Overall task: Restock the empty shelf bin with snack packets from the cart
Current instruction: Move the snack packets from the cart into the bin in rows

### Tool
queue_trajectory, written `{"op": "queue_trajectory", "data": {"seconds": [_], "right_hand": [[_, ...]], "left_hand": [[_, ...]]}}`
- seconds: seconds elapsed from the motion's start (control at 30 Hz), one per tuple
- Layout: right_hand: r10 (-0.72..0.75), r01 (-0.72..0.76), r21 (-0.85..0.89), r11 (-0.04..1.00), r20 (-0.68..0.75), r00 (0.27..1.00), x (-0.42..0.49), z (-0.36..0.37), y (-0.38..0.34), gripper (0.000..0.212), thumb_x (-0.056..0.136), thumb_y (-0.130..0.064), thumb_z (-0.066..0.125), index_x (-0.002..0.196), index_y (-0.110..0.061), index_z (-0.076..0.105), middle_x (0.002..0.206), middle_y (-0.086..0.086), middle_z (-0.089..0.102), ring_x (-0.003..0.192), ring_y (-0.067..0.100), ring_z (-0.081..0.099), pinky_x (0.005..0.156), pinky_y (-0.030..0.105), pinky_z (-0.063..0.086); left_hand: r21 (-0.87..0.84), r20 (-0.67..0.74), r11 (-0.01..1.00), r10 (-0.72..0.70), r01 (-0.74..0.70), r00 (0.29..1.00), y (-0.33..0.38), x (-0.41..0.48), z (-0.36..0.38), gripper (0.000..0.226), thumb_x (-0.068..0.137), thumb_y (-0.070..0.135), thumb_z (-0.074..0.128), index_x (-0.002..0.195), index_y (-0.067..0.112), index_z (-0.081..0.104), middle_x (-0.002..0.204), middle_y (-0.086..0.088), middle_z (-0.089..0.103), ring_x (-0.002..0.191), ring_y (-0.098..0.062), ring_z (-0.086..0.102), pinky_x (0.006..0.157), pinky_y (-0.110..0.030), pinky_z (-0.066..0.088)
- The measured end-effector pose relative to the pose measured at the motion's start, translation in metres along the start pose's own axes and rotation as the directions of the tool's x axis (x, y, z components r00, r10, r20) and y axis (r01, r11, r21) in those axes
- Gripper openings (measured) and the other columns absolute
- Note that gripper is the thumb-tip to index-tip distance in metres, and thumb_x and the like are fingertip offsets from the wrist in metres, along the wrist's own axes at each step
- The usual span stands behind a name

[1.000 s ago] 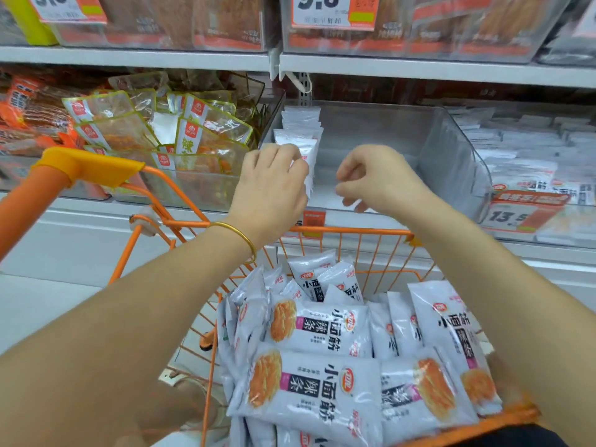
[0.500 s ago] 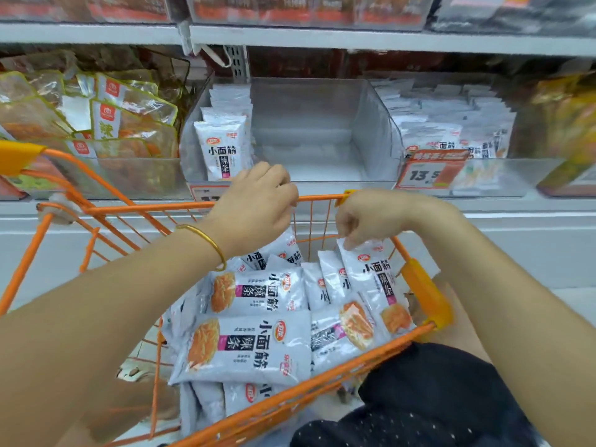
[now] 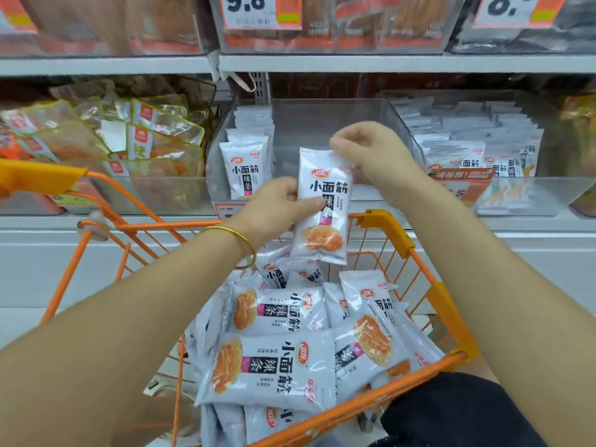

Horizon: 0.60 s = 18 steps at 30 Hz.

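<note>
White glossy film forms one snack packet (image 3: 322,204), a flat oblong pouch with crimped ends, held upright between both hands above the far end of the cart (image 3: 419,262); left hand (image 3: 274,211) grips its left edge at mid-height, thumb across the printed face and fingers folded behind; right hand (image 3: 371,153) pinches its top right corner, fingers curled together on the seal; one thin gold-coloured bangle (image 3: 242,243) circles the left wrist.

Cart: orange wire mesh with orange plastic corner caps; packets in cart (image 3: 274,366) lie loose and overlapping, at least eight distinguishable, exact count not determinable because lower ones are covered; all of the same white film with an orange printed food picture and black characters.

Shelf bin (image 3: 322,124): clear rigid plastic, rectangular, on the middle shelf directly beyond the cart; one row of packets (image 3: 246,166) stands upright against its left wall, front packet legible, those behind too overlapped to count; remainder of the bin floor bare.

Right neighbouring bin (image 3: 467,146): clear plastic, packed with similar white packets in several rows, with one orange price label (image 3: 461,182) on its front. Left neighbouring bin (image 3: 129,140): transparent pouches edged yellow-green, brownish contents, heaped untidily.

Upper shelf: two price tags visible, one reading 9.8 (image 3: 254,11), one partly cut off (image 3: 516,8).
</note>
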State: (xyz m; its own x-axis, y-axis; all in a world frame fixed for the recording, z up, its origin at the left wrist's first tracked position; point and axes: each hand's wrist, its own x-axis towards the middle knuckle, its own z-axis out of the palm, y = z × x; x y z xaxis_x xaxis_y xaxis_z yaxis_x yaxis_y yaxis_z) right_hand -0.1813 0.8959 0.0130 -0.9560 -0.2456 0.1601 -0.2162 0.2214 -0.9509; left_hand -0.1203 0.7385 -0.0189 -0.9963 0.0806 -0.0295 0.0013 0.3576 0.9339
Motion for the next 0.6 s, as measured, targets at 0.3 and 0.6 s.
{"op": "queue_trajectory", "data": {"seconds": [0.3, 0.6], "right_hand": [[0.191, -0.177, -0.075, 0.981, 0.253, 0.948, 0.020, 0.049, 0.005, 0.004, 0.087, -0.022, 0.067, 0.083, -0.021, 0.066, 0.061, -0.012, 0.062, 0.044, 0.000, 0.050, 0.043, 0.016, 0.039], [0.300, -0.225, -0.362, 0.905, 0.167, 0.939, 0.069, 0.114, 0.025, 0.028, 0.071, -0.014, 0.081, 0.094, -0.006, 0.068, 0.098, 0.008, 0.071, 0.090, 0.025, 0.068, 0.083, 0.039, 0.057]], "left_hand": [[0.235, -0.423, 0.972, 0.109, -0.008, 0.899, -0.010, 0.020, -0.052, 0.026, 0.093, 0.034, 0.051, 0.106, 0.013, 0.060, 0.099, -0.008, 0.059, 0.085, -0.018, 0.056, 0.076, -0.025, 0.044], [0.889, -0.256, 0.447, 0.296, 0.103, 0.920, -0.057, 0.013, -0.072, 0.056, 0.096, 0.034, 0.045, 0.138, -0.001, 0.034, 0.156, -0.018, 0.007, 0.145, -0.029, -0.001, 0.117, -0.038, 0.011]]}}
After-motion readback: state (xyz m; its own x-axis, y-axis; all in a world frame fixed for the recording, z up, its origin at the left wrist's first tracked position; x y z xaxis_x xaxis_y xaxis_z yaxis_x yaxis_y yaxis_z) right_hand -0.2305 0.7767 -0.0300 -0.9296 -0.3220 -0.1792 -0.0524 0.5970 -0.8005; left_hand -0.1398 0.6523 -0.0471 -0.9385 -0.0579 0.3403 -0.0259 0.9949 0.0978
